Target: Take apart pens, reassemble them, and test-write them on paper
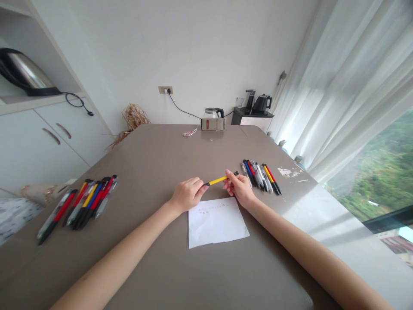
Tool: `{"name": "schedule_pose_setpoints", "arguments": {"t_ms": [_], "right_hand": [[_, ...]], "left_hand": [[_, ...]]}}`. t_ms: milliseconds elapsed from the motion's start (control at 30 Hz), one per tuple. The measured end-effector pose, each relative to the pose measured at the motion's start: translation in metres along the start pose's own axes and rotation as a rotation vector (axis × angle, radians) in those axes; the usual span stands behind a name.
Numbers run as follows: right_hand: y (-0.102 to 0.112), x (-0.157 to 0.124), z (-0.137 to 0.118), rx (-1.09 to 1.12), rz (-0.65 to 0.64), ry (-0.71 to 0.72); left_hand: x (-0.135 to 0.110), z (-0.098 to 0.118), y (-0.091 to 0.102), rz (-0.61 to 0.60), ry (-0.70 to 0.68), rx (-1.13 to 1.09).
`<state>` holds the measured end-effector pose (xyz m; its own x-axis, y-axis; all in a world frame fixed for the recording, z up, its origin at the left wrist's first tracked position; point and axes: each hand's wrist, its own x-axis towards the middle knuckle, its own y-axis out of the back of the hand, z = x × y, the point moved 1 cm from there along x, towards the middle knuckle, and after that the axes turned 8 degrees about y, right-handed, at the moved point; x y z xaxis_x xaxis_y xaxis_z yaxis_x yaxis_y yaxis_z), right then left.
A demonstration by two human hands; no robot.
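Note:
A yellow pen (218,181) with black ends is held between my two hands, above the far edge of a sheet of white paper (219,228). My left hand (187,193) is closed on the pen's dark left end. Thumb and fingers of my right hand (239,187) pinch its other end, where a black tip sticks out. Small reddish marks show along the paper's upper part. Close by on the right lies a row of pens (260,176) in several colours. Another group of pens (88,200) lies at the left of the table.
The grey-brown table (155,150) carries a phone-like box (213,124) and a small crumpled wrapper (189,133) at its far edge. A glass pot (211,113) stands behind the box. Curtains (322,86) and a window are on the right; a kettle (24,71) sits on a left shelf.

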<state>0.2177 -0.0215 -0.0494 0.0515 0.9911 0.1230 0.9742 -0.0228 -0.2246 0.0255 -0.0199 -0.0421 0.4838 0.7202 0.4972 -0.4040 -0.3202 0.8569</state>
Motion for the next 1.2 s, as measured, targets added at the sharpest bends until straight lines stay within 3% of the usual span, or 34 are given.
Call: {"name": "schedule_pose_setpoints", "arguments": {"t_ms": [233,500,567,833,1200], "right_hand": [[0.000,0.002,-0.003,0.043,-0.005,-0.025],[0.000,0.001,-0.008,0.082,-0.022,-0.010],[0.000,0.002,-0.007,0.066,-0.007,0.001],[0.000,0.002,-0.001,0.003,-0.021,-0.002],[0.003,0.003,0.003,0.013,-0.006,-0.009]], "left_hand": [[0.005,0.009,0.006,-0.125,0.184,-0.349],[0.008,0.019,0.002,-0.390,0.613,-1.031],[0.008,0.017,-0.001,-0.446,0.661,-1.113],[0.010,-0.002,0.003,-0.381,0.465,-0.837],[0.008,-0.005,0.006,-0.365,0.319,-0.665]]}}
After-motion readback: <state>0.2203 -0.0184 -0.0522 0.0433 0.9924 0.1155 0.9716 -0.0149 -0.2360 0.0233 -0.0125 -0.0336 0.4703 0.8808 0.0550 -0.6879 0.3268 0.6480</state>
